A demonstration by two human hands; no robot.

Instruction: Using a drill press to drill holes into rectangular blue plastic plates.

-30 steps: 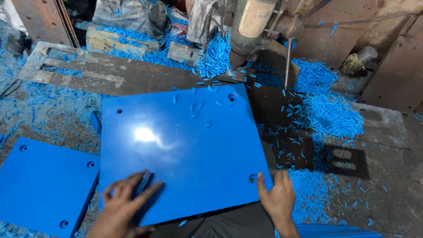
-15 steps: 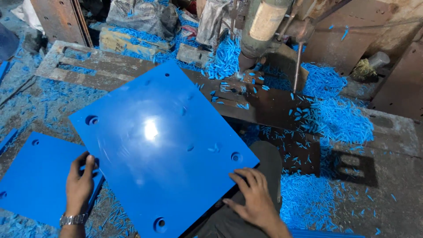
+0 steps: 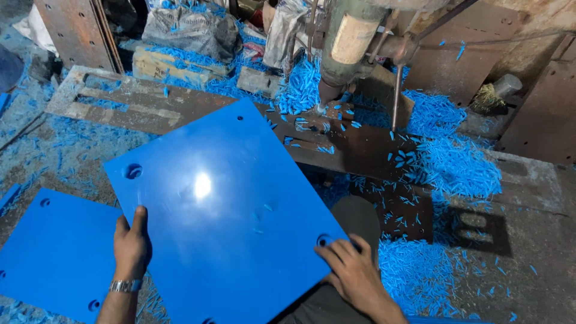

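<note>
We grip a large blue plastic panel (image 3: 222,216) with both hands beside a drill press (image 3: 351,42), the sheet lying turned so that one corner points toward the machine. Our left hand (image 3: 133,246), a metal wristband (image 3: 125,286) below it, is closed around the panel's left edge, thumb on top and fingers hidden underneath. Our right hand (image 3: 351,273) lies mostly flat and spread on the near right corner, fingertips beside a drilled hole (image 3: 324,241); whether it curls under the edge we cannot tell.

The work looks well along, in our judgement: we see holes near at least three corners of the panel, at the far corner (image 3: 239,119), the left corner (image 3: 133,172) and the right one. A fourth, at the bottom edge of the view, we can barely make out. A second blue panel (image 3: 54,252), also showing drilled holes, lies flat on the floor to our left, partly under the one we hold. Blue shavings (image 3: 456,168) are heaped over the rusty steel work plate (image 3: 360,150) and the floor around the drill.

As for containers, a grey sack (image 3: 192,30) sits behind the plate, its contents not visible.
</note>
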